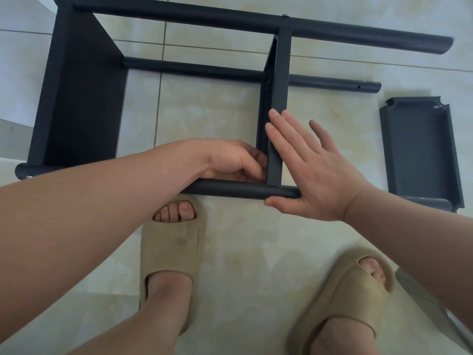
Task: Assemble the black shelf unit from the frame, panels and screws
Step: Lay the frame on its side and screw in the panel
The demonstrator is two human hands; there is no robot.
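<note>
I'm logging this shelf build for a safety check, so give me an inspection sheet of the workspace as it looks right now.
Surface: pale tiled floor.
Job's things: black frame lies on its side; end panel fitted; middle panel stands between the tubes; loose panel lies apart on the right.
Clutter: grey object at lower right, unidentifiable.
Grippers: right hand flat against middle panel, thumb against near tube; left hand curled at their joint, its hold hidden.
Cables: nothing seen.
Surroundings: beige slippers worn, one toe beside the near tube.

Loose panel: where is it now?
Head view, far right: the loose panel lies on the floor, apart from the frame, just right of the right hand.
</note>
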